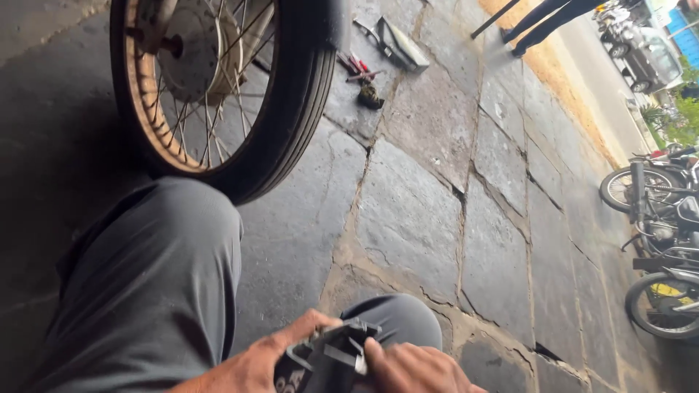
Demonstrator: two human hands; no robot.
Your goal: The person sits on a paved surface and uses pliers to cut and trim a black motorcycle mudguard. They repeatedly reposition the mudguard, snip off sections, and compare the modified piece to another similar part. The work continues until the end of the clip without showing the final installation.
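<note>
Single view, head-worn camera, tilted steeply down and forward over wearer's grey-trousered knees [156,291]. Frame rolled, horizon slanted. Hands at bottom edge, very near lens. Black-tyred spoked wheel with rust-coloured rim [218,87] close, upper left. Grey cracked stone paving [415,211] fills mid-frame. Parked motorcycles [659,240] far right, distant.
</note>
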